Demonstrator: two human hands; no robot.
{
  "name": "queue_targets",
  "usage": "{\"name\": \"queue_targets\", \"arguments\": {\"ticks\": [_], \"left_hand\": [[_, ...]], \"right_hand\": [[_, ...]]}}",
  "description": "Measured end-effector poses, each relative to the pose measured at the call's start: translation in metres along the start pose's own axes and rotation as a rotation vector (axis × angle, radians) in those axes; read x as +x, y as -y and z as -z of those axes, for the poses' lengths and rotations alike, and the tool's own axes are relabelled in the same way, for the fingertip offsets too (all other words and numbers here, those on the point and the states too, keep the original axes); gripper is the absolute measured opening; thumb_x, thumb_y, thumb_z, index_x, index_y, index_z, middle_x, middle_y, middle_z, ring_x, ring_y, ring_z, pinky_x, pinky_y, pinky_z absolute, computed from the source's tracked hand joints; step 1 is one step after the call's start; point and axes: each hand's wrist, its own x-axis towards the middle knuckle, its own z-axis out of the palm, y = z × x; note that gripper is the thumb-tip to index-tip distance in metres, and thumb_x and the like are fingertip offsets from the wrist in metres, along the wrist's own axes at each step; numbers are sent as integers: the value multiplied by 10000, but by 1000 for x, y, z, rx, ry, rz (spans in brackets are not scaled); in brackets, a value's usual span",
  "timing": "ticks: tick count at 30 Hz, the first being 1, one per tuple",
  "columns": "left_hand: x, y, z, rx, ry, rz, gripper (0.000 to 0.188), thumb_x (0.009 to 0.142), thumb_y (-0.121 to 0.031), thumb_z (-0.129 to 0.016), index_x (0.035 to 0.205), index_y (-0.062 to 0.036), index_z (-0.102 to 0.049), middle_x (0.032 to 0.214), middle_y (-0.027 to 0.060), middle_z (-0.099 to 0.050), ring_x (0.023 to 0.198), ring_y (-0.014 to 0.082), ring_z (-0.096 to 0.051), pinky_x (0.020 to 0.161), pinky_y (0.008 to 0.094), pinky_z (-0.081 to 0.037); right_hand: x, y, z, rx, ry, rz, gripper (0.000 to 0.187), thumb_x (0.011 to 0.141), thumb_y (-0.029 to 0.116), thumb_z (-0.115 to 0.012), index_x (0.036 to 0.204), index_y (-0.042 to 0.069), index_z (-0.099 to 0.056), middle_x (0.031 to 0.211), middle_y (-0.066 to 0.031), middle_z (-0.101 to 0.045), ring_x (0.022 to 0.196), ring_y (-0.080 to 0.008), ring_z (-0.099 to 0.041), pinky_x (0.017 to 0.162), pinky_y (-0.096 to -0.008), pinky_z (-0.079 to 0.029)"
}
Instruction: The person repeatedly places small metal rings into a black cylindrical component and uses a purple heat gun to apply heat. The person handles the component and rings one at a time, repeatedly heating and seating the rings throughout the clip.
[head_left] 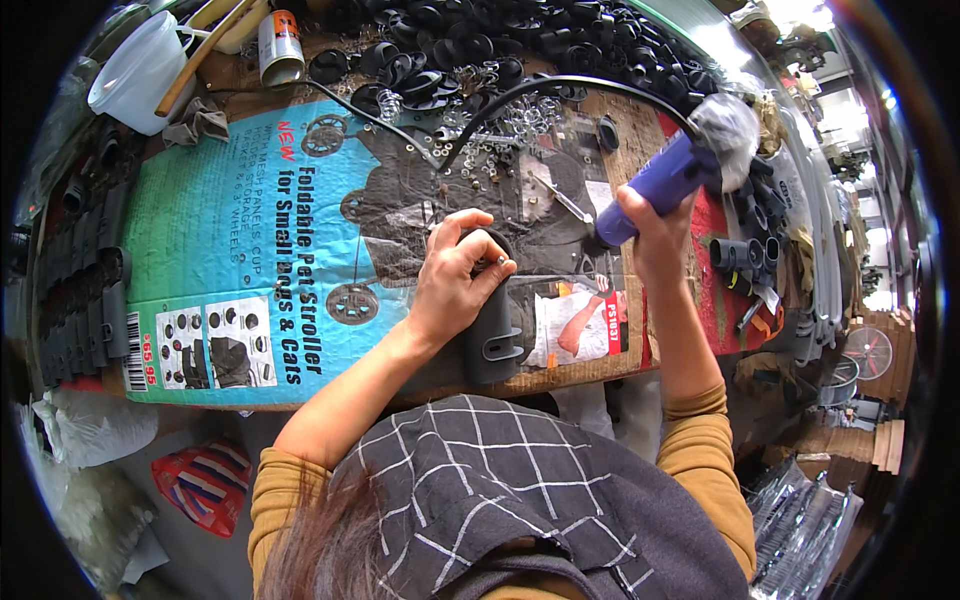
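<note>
My left hand (455,280) is closed in a pinch, with a small pale metal piece (502,261) showing between thumb and fingertip. It rests at the upper end of a dark grey plastic tube-like part (492,345), which has a slotted clip near its lower end. The far side of that part is hidden by my fingers. My right hand (655,225) is wrapped round a purple power screwdriver (660,180), held tilted with its dark end toward the middle of the table. A black cable (560,80) arches away from the tool's upper end.
Printed cardboard (225,250) covers the table. Loose nuts and springs (490,150) lie beyond my hands, before a heap of black plastic parts (450,40). A slim metal rod (568,200) lies between my hands. Dark grey parts (85,310) line the left edge. A can (281,50) stands far left.
</note>
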Motion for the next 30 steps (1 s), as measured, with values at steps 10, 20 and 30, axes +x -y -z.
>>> {"name": "queue_targets", "arguments": {"ticks": [10, 20, 30], "left_hand": [[1, -2, 1, 40, -23, -41, 141, 770, -99, -769, 845, -53, -660, 1182, 125, -559, 1135, 286, -509, 922, 362, -430], [0, -2, 2, 3, -2, 19, 156, 767, -158, -771, 832, -74, -658, 1115, 128, -580, 1091, 320, -515, 938, 430, -389], [-2, 2, 0, -33, 31, 4, 187, 765, -19, -745, 941, -41, -685, 1226, 130, -490, 1085, 237, -522, 871, 336, -467]], "right_hand": [[-33, 47, -49, 605, 108, 7, 595, 811, 556, -642, 1061, 33, -504, 823, -108, -569, 722, -237, -581, 737, -401, -480], [-37, 57, -67, 620, 221, 116, 658, 803, 482, -627, 1259, 94, -354, 894, -157, -562, 786, -273, -596, 739, -416, -502], [-42, 55, -63, 670, 326, 86, 654, 847, 496, -660, 1242, 101, -320, 892, -158, -564, 828, -272, -598, 791, -420, -518]]}}
